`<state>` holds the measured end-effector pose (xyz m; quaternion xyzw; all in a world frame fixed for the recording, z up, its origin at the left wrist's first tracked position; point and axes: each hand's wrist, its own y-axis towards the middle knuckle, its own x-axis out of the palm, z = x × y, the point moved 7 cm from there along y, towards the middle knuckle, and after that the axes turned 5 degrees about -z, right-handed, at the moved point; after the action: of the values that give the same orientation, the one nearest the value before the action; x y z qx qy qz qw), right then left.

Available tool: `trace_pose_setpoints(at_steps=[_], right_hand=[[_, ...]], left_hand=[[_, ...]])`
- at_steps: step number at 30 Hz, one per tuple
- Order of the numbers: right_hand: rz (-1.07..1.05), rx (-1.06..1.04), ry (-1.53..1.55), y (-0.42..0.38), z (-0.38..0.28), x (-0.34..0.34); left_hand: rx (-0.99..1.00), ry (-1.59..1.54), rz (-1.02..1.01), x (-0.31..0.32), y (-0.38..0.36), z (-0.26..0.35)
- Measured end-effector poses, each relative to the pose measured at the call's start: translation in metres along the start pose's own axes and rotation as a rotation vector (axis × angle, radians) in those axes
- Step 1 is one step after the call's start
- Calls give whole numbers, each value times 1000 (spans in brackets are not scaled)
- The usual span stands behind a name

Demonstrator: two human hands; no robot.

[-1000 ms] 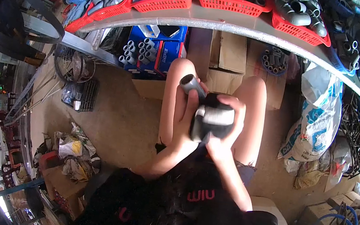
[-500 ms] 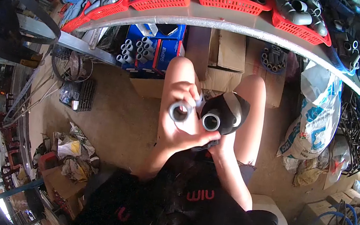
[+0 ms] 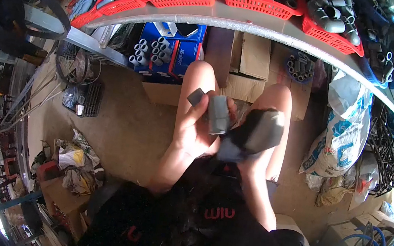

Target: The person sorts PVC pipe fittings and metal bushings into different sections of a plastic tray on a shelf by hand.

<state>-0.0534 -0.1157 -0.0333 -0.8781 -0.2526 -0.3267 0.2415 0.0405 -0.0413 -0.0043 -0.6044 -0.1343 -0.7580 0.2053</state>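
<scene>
My left hand [image 3: 195, 127] is over my lap, closed around a grey plastic pipe fitting [image 3: 218, 115], held roughly upright with its open end toward me. A second grey piece [image 3: 195, 96] sticks out between thumb and fingers on its left side. To the right, my right hand [image 3: 252, 162] grips a black cloth-like bundle [image 3: 241, 138] that has a light grey patch. The bundle is smeared by motion, and it hides most of the right fingers. Its left edge overlaps the lower end of the fitting in this view.
Red baskets [image 3: 181, 1] of grey fittings line the shelf [image 3: 231, 22] ahead. Below it stand a blue box [image 3: 186, 56], upright grey pipe fittings [image 3: 159, 51] and cardboard boxes [image 3: 250, 55]. A white sack [image 3: 341, 138] stands right; a black crate [image 3: 90, 100] is left.
The fittings have turned from end-on to side-on, and the one that was beside the black bundle is now in my left hand. The bundle has moved slightly right and tilted.
</scene>
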Motion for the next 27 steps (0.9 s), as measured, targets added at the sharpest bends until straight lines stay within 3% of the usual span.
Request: trace_pose_setpoints(at_steps=[1,2,3,5,6,8,10,11,12,14,17,21,23,25,27], right_hand=[[-66,34,32,-1,-6,3],[-136,-88,-177,1,-21,2],[-179,-223,-378,2,-37,2],[-254,-809,-1261,-10,-56,24],[-313,-846,-1339,-11,-59,26],[-416,-598,-1081,-6,-69,61],[-433,-231,-625,-6,-57,72],[-382,-446,-650,-5,-52,69],[-317,-506,-776,-7,-53,67],[-284,-343,-692,4,-46,49],[-375,-442,-943,10,-49,51],[-315,-24,-822,15,-32,28],[-487,-171,-633,16,-37,49],[-429,-197,-684,16,-37,47],[-422,-410,-801,16,-41,42]], left_hand=[[33,3,-28,-8,-1,5],[64,7,-56,-13,-2,9],[87,97,58,-11,-5,12],[155,357,2,-3,-6,17],[187,488,-26,2,-7,19],[196,363,-102,22,-3,12],[367,439,-109,28,0,4],[422,650,-35,23,-1,8],[380,587,-29,22,0,4],[300,393,-20,21,2,-4],[248,386,2,0,2,-5],[236,454,21,15,4,-1],[340,625,10,21,4,4],[454,881,5,32,2,7],[476,1022,9,39,-2,2]])
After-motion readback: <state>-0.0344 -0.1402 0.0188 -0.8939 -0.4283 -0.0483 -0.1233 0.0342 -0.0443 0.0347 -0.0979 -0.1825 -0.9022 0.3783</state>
